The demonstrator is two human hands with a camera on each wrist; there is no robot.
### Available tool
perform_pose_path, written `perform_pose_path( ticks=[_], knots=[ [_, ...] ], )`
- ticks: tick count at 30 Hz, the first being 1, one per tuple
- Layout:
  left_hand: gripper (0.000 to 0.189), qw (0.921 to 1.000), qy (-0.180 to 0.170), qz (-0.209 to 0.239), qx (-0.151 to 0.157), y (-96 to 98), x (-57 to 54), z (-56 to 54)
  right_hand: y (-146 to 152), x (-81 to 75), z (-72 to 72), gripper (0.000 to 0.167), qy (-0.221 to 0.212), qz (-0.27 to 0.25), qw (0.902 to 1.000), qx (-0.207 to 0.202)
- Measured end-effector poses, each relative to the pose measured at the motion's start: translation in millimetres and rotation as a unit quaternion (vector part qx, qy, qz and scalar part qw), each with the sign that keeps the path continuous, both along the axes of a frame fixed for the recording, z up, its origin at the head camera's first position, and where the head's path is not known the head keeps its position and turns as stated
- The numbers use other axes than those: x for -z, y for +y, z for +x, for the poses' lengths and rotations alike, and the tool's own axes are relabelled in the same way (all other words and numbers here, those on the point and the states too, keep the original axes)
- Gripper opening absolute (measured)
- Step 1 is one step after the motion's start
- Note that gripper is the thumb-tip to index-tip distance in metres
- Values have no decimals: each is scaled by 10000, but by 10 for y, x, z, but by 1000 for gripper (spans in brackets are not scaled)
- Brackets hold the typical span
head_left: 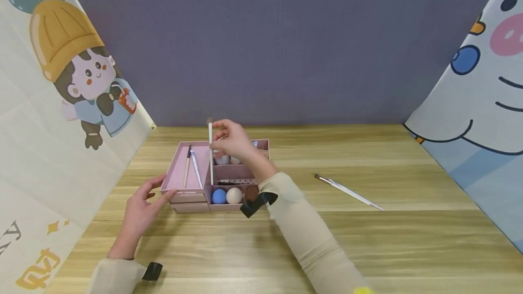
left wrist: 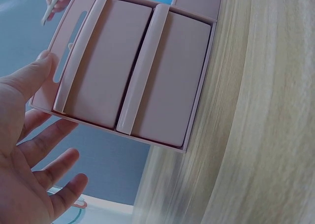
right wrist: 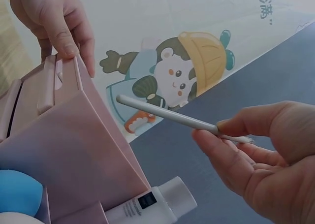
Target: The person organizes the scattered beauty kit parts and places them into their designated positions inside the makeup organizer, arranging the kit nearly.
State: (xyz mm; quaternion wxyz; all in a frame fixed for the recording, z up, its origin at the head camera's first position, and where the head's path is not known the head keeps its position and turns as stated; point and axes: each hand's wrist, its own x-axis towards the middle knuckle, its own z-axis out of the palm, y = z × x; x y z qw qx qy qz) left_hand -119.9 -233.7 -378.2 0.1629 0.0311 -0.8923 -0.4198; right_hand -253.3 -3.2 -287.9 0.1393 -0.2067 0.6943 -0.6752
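Observation:
Between thumb and fingers my right hand (head_left: pixel 234 140) pinches a white-handled makeup brush (right wrist: pixel 167 114). The brush stands nearly upright above the pink organizer (head_left: pixel 207 198), bristles up in the head view. My left hand (head_left: pixel 140 208) rests at the organizer's front left corner, thumb on the front rim and the other fingers spread, relaxed, by the left side. In the open top tray (head_left: pixel 180 167) lie a brown-tipped brush (head_left: pixel 187 167) and a white brush (head_left: pixel 196 169). Two pink drawers (left wrist: pixel 106 61) show on the front in the left wrist view.
The organizer's front right compartment holds a blue makeup sponge (head_left: pixel 219 196), a cream one (head_left: pixel 234 195) and a brown one (head_left: pixel 251 193). A white bottle (right wrist: pixel 152 204) stands behind. Two brushes (head_left: pixel 349 192) lie on the wooden table to the right. A grey wall (head_left: pixel 282 49) rises behind.

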Motion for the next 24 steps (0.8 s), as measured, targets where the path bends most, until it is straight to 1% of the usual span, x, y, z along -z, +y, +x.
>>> perform_pose_path(
  ticks=[7, 10, 13, 17, 24],
  knots=[
    [51, 10000, 31, -34, 9, 14, -6, 20, -129, 22, -55, 56, -5, -117, 9994, 317],
    [51, 10000, 40, -60, -3, 9, -6, 24, -174, 23, -90, 57, 71, -49, 9991, 404],
    [51, 9999, 39, -97, -16, 1, -8, 22, -216, 27, -125, 56, 213, 136, 9989, 383],
    [53, 10000, -13, -36, 5, -16, -8, 25, -294, 56, -146, 55, 338, 392, 9980, 353],
    [52, 10000, -49, 23, 14, -36, -1, 26, -415, 117, -126, 52, 496, 887, 9941, 387]
  ],
)
